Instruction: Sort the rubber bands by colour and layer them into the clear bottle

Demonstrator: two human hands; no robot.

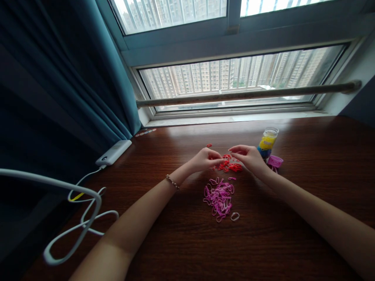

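A small pile of red rubber bands lies on the dark wood table between my two hands. At the left edge of that pile my left hand has its thumb and fingertips drawn together; whatever they may pinch is too small to make out. My right hand hovers by the pile's right side, its thumb and forefinger slightly apart with nothing visible between them. Closer to me is a larger heap of pink and purple rubber bands. One whitish band sits just beside that heap.
Behind my right hand stands a clear jar with yellow and blue contents. A pink lid-like piece is beside it. Left are a white power bank and looping white cable. A window and rail border the back.
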